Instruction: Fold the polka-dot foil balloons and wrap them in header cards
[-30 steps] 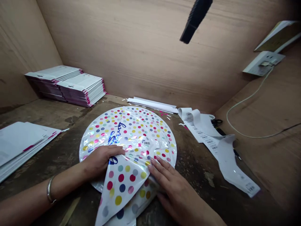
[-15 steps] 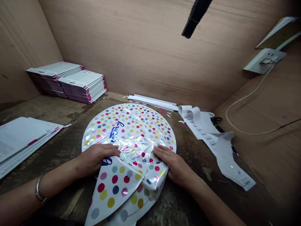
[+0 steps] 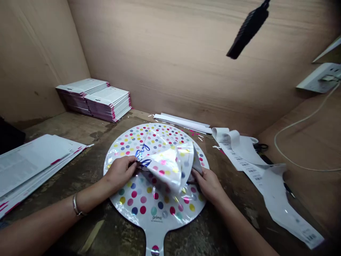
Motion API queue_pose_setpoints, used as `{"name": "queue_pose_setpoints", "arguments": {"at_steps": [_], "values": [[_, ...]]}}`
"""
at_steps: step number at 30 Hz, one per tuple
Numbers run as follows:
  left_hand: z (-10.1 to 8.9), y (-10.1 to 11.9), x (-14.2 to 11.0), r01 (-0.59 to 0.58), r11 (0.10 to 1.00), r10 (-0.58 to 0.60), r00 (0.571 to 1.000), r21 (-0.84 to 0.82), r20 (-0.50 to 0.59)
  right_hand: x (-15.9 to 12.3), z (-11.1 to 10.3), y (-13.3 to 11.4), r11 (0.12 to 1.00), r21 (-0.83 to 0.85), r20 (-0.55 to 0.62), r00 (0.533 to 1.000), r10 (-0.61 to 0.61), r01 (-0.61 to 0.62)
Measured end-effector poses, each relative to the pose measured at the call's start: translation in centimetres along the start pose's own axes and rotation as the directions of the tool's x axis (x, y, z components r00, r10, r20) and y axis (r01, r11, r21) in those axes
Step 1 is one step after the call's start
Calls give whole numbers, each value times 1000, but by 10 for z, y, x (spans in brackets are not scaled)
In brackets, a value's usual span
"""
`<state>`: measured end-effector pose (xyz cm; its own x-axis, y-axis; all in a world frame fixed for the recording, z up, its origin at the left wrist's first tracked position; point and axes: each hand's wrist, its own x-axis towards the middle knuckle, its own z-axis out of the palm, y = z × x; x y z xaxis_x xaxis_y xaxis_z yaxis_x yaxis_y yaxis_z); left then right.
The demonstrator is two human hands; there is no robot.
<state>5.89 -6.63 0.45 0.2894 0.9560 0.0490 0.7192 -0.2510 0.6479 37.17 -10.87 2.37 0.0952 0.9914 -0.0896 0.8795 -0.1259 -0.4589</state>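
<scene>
A flat, round foil balloon (image 3: pixel 141 201) with coloured dots lies on the table, its narrow tail pointing toward me and the word "prima" near the tail. On top of it is a partly folded dotted foil balloon (image 3: pixel 166 161) with blue script lettering, its front part lifted and curling up. My left hand (image 3: pixel 121 172) pinches the left edge of this upper foil by the lettering. On the other side, my right hand (image 3: pixel 210 185) grips the folded layers between thumb and fingers; some of those fingertips are hidden under the foil.
Stacks of printed white cards (image 3: pixel 108 101) stand at the back left, with more cards (image 3: pixel 34 160) nearer on the left. Paper strips (image 3: pixel 183 122) lie along the back wall. To the right are a barcode label strip (image 3: pixel 255 174), scissors (image 3: pixel 261 146) and a power socket (image 3: pixel 318 78) with a cable.
Both hands lay flat on the upper balloon; now they grip its edges. Its lower part has been folded up off the one beneath, whose tail now shows. The camera view has shifted left.
</scene>
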Motion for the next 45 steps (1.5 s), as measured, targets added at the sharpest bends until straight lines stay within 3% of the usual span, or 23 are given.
{"name": "queue_pose_setpoints", "arguments": {"at_steps": [4, 10, 17, 23, 27, 30, 33, 36, 39, 40, 42, 44, 45], "values": [[9, 2, 1, 62, 998, -60, 995, 17, -82, 7, 12, -10, 988, -133, -127, 990, 66, -83], [10, 3, 0, 72, 996, -64, 988, 52, -142, 8, 19, -17, 954, -272, -189, 979, 78, -129], [7, 7, -4, -39, 977, 53, 997, 208, -62, 10, 22, -16, 928, -345, -195, 978, 75, -139], [-5, 12, 5, -53, 934, 36, 998, 354, 53, 11, 23, -14, 915, -382, -183, 981, 66, -133], [-15, 29, 20, -63, 877, 28, 996, 477, 80, 9, 25, -17, 909, -400, -174, 983, 51, -118], [-3, 47, 34, -212, 847, 180, 977, 486, 113, 6, 28, -23, 901, -421, -169, 985, 35, -104], [24, 54, 44, -402, 828, 331, 913, 392, 237, 5, 26, -22, 893, -440, -156, 987, 26, -93], [45, 46, 46, -426, 831, 324, 893, 357, 311, 5, 9, -8, 884, -451, -148, 987, 58, -119], [53, 35, 46, -438, 823, 330, 887, 362, 322, 0, -12, 3, 855, -471, -237, 964, 117, -219], [54, 34, 46, -442, 819, 334, 885, 365, 324, -3, -15, 1, 854, -477, -272, 959, 81, -208], [55, 34, 45, -446, 814, 338, 885, 373, 320, -8, -10, -12, 875, -485, -247, 961, -122, -14], [56, 38, 43, -442, 813, 336, 888, 379, 315, -10, 6, -31, 851, -426, -61, 929, -366, 307], [57, 40, 42, -438, 816, 332, 890, 378, 313, -10, 17, -40, 845, -367, 38, 914, -404, 389]]}}
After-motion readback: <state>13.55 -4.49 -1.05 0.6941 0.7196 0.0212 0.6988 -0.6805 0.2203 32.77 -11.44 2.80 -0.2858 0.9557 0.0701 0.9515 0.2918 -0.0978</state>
